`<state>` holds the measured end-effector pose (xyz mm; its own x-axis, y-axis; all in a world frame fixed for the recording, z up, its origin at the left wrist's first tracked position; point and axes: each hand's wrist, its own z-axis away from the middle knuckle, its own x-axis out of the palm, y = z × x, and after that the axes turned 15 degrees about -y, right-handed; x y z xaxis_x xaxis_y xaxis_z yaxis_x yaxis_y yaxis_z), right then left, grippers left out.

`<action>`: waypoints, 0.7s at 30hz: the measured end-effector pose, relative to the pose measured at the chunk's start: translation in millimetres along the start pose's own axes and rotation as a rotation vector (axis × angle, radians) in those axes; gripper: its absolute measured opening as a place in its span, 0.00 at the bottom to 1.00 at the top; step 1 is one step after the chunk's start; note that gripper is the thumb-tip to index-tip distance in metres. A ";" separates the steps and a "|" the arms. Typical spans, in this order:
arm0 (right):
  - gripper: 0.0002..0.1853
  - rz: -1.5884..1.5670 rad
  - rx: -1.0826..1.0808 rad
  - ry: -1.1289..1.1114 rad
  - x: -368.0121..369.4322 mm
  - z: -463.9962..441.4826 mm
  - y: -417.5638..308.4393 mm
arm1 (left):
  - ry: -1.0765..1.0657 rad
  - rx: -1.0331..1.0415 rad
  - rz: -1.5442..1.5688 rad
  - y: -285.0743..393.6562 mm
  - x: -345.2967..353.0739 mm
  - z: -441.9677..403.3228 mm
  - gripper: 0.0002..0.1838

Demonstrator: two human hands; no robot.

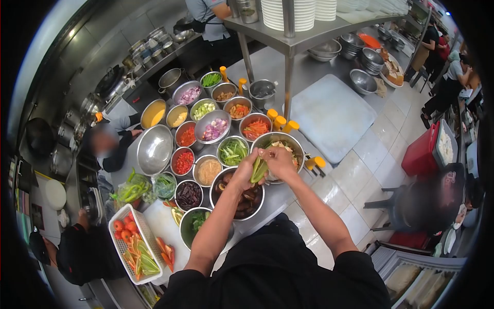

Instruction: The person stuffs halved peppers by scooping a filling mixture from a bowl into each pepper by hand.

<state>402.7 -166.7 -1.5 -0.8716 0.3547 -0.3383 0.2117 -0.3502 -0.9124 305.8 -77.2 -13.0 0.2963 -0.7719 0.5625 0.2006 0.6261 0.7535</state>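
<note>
A split green pepper [260,170] is in my left hand [245,173], its hollow side partly showing. The fingers of my right hand [279,161] are pinched together on the pepper's upper end; anything smaller between them is hidden. Both hands are over the near edge of a steel pot [300,142] with pale scraps and green bits in it. Below my left wrist is a bowl of dark brown mushroom-like pieces [250,203]. Sliced green peppers [233,151] fill a bowl just beyond my left hand.
Bowls of chopped red onion [214,129], carrot strips [256,129] and dried dark chillies [189,195] crowd the steel table. At left stands a white basket [117,246] of tomatoes and cut peppers. A white cutting board [329,116] lies beyond the shelf post [289,82]. Several people work around.
</note>
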 end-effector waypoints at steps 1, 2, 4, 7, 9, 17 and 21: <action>0.14 -0.164 0.029 -0.014 2.2 -2.0 3.0 | 0.023 0.019 -0.001 -2.3 -1.3 -1.9 0.21; 0.14 -0.328 0.059 -0.028 4.7 -3.3 6.5 | 0.022 0.017 -0.003 -3.9 -3.0 -4.2 0.21; 0.13 -0.458 0.021 -0.036 11.7 -4.2 13.2 | 0.012 0.099 -0.064 -8.6 -7.8 -9.3 0.22; 0.11 -0.573 -0.070 0.009 13.4 3.4 10.7 | 0.088 0.136 0.079 -9.6 -13.4 -21.3 0.22; 0.10 -0.555 -0.127 0.069 5.2 5.6 12.4 | 0.072 0.158 0.138 -5.2 -13.2 -16.3 0.23; 0.07 0.116 -0.314 0.329 8.5 3.6 29.0 | 0.033 0.156 0.111 -4.2 -17.0 -17.5 0.26; 0.07 -0.244 -0.105 0.042 15.5 1.7 17.6 | 0.065 0.141 0.052 -11.0 -9.4 -28.4 0.26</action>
<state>392.1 -168.9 -22.4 -0.8837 0.4544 -0.1125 0.0440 -0.1587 -0.9863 327.3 -73.7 -36.2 0.3632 -0.7275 0.5821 0.0515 0.6395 0.7671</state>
